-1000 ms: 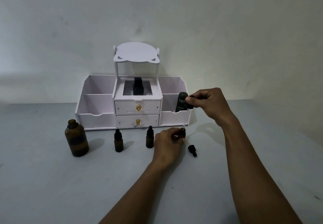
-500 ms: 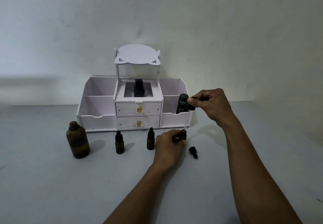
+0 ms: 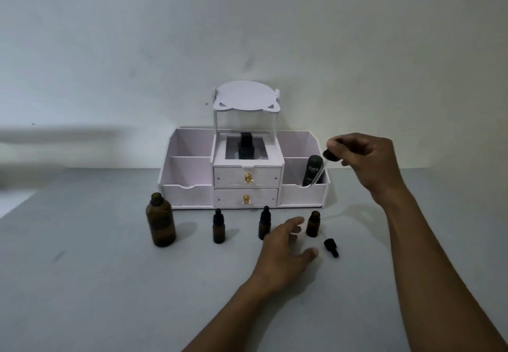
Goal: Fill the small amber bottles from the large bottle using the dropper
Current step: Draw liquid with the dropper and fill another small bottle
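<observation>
The large amber bottle stands uncapped at the left of the grey table. Two small capped amber bottles stand in a row to its right. A third small amber bottle stands open further right, its black cap lying on the table beside it. My right hand pinches the black bulb of the dropper, whose glass tube hangs above and behind the open small bottle. My left hand hovers with loose fingers just left of that bottle, touching nothing.
A white desk organiser with two drawers, side compartments and a raised top shelf stands behind the bottles against the wall. A dark tube labelled Kahf leans in its right compartment. A black object sits in its centre well.
My left hand has let go of the open small bottle and drawn back toward me. My right hand has lifted the dropper up and away from the bottle's mouth.
</observation>
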The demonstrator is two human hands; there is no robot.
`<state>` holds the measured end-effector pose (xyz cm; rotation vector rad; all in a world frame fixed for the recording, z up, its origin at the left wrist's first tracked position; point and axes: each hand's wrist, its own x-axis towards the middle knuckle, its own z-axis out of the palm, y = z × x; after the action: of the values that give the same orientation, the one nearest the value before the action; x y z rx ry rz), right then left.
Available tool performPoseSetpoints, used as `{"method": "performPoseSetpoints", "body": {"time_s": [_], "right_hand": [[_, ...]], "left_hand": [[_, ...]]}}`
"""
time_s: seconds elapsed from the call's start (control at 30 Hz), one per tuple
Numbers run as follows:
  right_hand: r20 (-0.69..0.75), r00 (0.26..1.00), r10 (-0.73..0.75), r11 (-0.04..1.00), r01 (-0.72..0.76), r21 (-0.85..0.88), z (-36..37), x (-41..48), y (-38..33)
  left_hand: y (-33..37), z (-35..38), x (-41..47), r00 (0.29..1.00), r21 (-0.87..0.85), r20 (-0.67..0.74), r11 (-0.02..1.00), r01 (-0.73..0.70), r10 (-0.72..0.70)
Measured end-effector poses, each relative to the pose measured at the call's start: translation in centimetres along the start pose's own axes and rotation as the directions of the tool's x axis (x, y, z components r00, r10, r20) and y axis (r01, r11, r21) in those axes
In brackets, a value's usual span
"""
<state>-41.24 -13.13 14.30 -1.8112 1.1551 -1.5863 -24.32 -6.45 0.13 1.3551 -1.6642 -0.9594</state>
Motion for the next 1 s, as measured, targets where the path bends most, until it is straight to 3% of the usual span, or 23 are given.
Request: {"method": "performPoseSetpoints", "body": {"time_s": [0.1, 0.2, 0.33, 0.43, 0.5, 0.57, 0.77, 1.0], "right_hand": [[-0.038, 0.998, -0.041, 0.994, 0.045, 0.101, 1.2, -0.3, -1.7], [-0.064, 0.995, -0.082, 0.975, 0.094, 0.204, 3.0, -0.7, -3.6], [-0.076, 0.994, -0.082, 0.936, 0.103, 0.338, 6.3, -1.5, -5.9], [-0.065, 0.997, -0.033, 0.911, 0.057, 0.408, 9.5, -2.0, -6.8], [-0.053, 0.999, 0.001, 0.9, 0.022, 0.435, 11.8, -2.4, -7.3], [-0.019, 0.999, 0.026, 0.885, -0.014, 0.465, 14.1, -2.7, -7.7], [0.077, 0.996, 0.052, 0.888, -0.082, 0.452, 19.6, -3.9, -7.9], [0.147, 0.988, 0.037, 0.92, -0.091, 0.382, 21.4, -4.6, -7.1]], "left_hand": [[0.2, -2.9, -2.5, 0.995, 0.032, -0.063, 0.997, -0.073, 0.075], [0.8, -6.5, -4.7, 0.955, 0.045, -0.237, 0.984, -0.172, 0.177], [0.4, -12.2, -6.6, 0.777, 0.081, -0.561, 0.953, -0.291, 0.285], [-0.8, -16.3, -7.3, 0.613, 0.107, -0.745, 0.954, -0.282, 0.265], [-2.3, -18.5, -7.5, 0.557, 0.096, -0.801, 0.966, -0.238, 0.217], [-4.4, -20.2, -7.5, 0.576, 0.055, -0.804, 0.983, -0.175, 0.148], [-8.8, -21.6, -7.2, 0.799, -0.078, -0.602, 0.996, -0.04, -0.014], [-9.1, -21.5, -7.1, 0.843, -0.071, -0.537, 0.996, -0.053, 0.007]]}}
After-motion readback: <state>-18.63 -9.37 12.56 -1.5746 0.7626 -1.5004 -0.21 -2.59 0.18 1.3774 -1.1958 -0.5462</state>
